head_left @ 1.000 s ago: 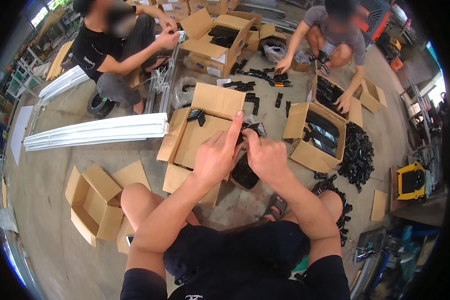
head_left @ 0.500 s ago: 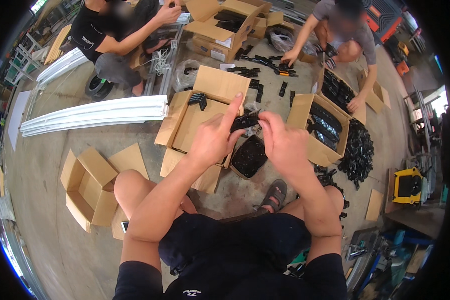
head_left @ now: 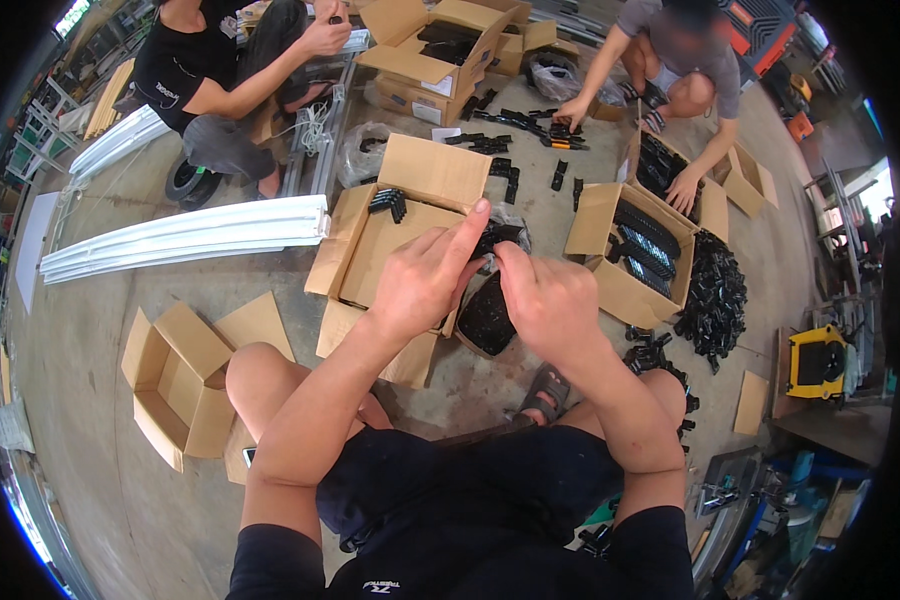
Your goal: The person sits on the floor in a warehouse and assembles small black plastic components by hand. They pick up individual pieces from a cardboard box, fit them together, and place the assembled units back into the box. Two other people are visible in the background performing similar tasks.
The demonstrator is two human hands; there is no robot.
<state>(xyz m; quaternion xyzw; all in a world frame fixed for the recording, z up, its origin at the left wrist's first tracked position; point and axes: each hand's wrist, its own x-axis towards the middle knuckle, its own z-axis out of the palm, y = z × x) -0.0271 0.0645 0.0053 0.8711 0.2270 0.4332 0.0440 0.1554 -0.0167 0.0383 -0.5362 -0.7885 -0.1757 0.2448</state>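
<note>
Between my two hands is a small black part, seemingly plastic (head_left: 497, 236), partly hidden by my fingers. My left hand (head_left: 422, 283) grips it with the index finger stretched out along it. My right hand (head_left: 548, 300) pinches its near right end, fingertips close to the left hand's. Below them stands a small container of tiny dark pieces (head_left: 486, 318). Behind my left hand an open cardboard box (head_left: 370, 262) has a short row of black parts (head_left: 388, 204) in its far left corner.
To the right, a cardboard box (head_left: 595, 262) holds rows of black parts, beside a heap of black parts (head_left: 713, 300). An opened box (head_left: 182, 395) lies at left, near long white profiles (head_left: 185, 240). Two people crouch beyond; one person's hand (head_left: 684, 190) reaches into a box.
My right hand has shifted slightly left and down, nearer my left hand. The black part is turned and more covered by my fingers. One co-worker's hand at the far box has moved left.
</note>
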